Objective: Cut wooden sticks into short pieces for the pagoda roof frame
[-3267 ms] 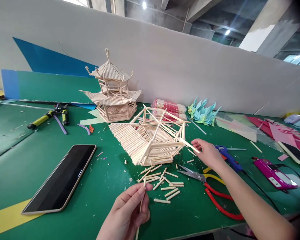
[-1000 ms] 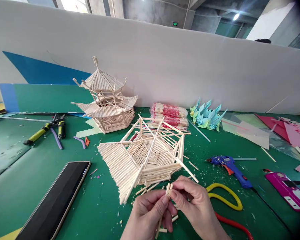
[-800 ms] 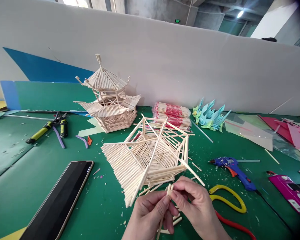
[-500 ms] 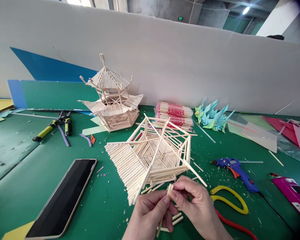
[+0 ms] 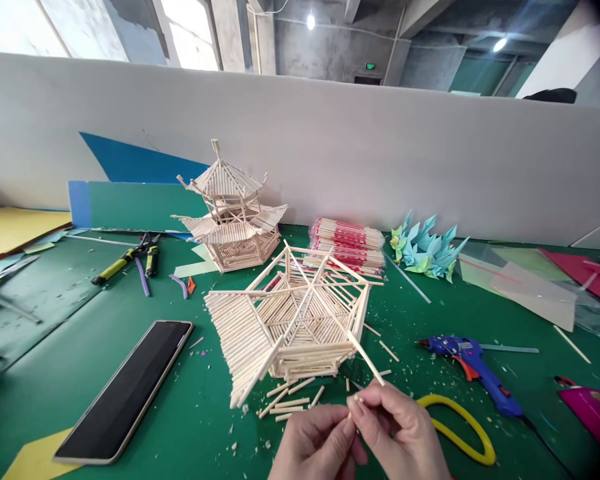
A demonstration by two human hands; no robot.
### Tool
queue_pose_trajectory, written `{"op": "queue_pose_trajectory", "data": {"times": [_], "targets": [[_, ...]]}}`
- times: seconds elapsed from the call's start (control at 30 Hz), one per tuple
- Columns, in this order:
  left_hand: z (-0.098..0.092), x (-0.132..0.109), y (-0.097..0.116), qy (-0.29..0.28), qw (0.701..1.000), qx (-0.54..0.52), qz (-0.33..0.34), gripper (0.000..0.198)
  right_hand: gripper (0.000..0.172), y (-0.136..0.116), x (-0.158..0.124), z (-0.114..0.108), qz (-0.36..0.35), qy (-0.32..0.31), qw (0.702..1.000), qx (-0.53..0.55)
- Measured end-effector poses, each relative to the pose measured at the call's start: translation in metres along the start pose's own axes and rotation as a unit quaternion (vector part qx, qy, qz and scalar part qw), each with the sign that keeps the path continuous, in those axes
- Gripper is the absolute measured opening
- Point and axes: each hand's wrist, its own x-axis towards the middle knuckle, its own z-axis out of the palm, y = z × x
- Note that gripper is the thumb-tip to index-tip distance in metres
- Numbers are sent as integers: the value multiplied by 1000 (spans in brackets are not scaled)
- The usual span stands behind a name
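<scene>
Below the half-built stick pavilion, my left hand (image 5: 325, 441) and my right hand (image 5: 403, 430) meet with fingertips pinched. Thin wooden sticks (image 5: 360, 399) are held between them; only small ends show and the fingers hide the rest. The pavilion frame (image 5: 305, 363) has a hexagonal woven base, open roof beams and one roof panel (image 5: 240, 343) covered with sticks on the left. One beam (image 5: 367, 357) slants down close to my right fingertips. Several short cut sticks (image 5: 293, 403) lie on the green table between the frame and my left hand.
A finished stick pavilion (image 5: 225, 230) stands behind, beside bagged sticks (image 5: 347, 243) and blue paper folds (image 5: 425, 250). To the right lie a blue glue gun (image 5: 473, 363) and a yellow-handled tool (image 5: 473, 437). A phone (image 5: 127, 393) and pliers (image 5: 130, 257) are at left.
The view has tipped upward and shifted left. My hands have moved a little right of the frame, uncovering the short sticks. The held sticks, plainly visible before, are now mostly hidden by my fingers.
</scene>
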Motion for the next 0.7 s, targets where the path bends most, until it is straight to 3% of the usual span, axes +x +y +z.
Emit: {"op": "queue_pose_trajectory", "data": {"times": [0.13,0.3,0.7], "targets": [[13,-4,4,3,995,-85,-43,31,28,-7,4,-17,73,-28,994,83],[19,-8,4,32,986,-133,-94,23,25,-2,7,-26,98,-22,984,145],[16,-8,1,63,995,-53,-58,21,25,-4,5,-16,110,40,982,151]]}}
